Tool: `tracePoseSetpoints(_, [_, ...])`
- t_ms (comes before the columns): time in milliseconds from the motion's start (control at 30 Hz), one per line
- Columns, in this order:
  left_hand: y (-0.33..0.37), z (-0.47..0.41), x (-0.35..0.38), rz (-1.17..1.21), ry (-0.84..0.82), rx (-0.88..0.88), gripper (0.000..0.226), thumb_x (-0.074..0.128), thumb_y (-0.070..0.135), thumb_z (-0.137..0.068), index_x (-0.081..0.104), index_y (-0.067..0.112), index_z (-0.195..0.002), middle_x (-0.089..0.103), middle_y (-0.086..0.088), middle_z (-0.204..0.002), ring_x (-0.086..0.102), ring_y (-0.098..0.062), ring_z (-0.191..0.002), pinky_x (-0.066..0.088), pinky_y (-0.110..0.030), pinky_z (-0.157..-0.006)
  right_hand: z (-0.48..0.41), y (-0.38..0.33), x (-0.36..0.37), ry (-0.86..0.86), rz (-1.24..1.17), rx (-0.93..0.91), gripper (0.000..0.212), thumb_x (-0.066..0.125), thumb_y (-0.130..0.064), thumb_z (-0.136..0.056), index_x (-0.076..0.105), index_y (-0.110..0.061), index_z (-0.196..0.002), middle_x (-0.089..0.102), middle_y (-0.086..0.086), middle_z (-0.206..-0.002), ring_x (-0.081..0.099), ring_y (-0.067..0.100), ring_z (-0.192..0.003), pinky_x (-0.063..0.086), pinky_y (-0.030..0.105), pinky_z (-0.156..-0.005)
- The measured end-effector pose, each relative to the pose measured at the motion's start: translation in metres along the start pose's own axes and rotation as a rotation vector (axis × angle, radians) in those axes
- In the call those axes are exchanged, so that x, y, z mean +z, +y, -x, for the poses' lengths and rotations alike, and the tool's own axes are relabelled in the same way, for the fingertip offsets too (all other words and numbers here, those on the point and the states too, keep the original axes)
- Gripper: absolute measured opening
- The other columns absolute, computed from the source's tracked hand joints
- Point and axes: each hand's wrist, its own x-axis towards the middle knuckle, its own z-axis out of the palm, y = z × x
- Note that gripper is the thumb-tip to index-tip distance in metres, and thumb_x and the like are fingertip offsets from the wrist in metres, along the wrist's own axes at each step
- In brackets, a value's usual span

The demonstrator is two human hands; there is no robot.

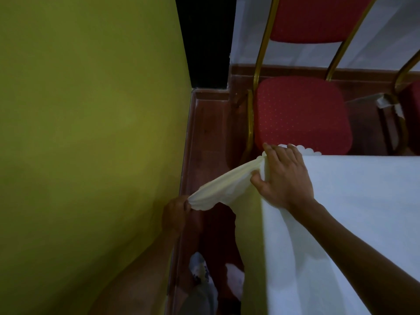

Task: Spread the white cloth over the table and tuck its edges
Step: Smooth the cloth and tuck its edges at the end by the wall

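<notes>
White cloth (354,201) lies spread over the table, its corner drawn out toward the green wall (91,133); my left hand (176,212) is pinched shut on the scalloped tip, my right hand (281,176) presses the gathered fabric at the table corner, thumb and fingers closed on the bunch; it looks light, soft, prone to creasing; I'd hold near the hem; red chair (302,114) stands just beyond.

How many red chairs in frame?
2. One red chair sits beyond the table corner, fully visible. A second is cut off at the right edge. More may sit outside the view.
</notes>
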Motion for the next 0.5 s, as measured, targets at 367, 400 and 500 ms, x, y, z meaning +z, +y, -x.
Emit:
tracePoseSetpoints(367, [0.080,-0.010,-0.017,0.073,-0.155,0.357,0.100,0.066,0.062,-0.081,0.025,0.013,-0.159,0.026,-0.006,-0.165,0.023,-0.017,-0.152,0.025,-0.029,-0.120,0.000,-0.001,0.000,0.014,-0.012,0.006,0.073,0.042,-0.053,-0.092,0.052,-0.002,-0.142,0.062,0.018,-0.136,0.053,0.034,-0.130,0.028,0.050,-0.123])
tracePoseSetpoints(400, [0.108,-0.016,-0.021,0.128,-0.166,0.375,0.105,0.069,0.065,-0.079,0.022,0.017,-0.160,0.021,-0.001,-0.167,0.018,-0.012,-0.153,0.020,-0.026,-0.121,0.000,-0.001,0.000,0.016,-0.013,0.006,0.073,0.041,-0.053,-0.092,0.053,-0.001,-0.142,0.062,0.018,-0.136,0.054,0.035,-0.130,0.028,0.050,-0.123])
tracePoseSetpoints(500, [0.175,-0.034,-0.025,0.248,-0.152,0.521,0.094,0.074,0.055,-0.081,0.033,0.015,-0.155,0.035,-0.002,-0.160,0.033,-0.015,-0.148,0.028,-0.028,-0.120,-0.001,0.000,0.001,0.025,-0.013,0.002,0.073,0.039,-0.055,-0.093,0.055,-0.001,-0.140,0.063,0.019,-0.135,0.055,0.036,-0.129,0.029,0.051,-0.122])
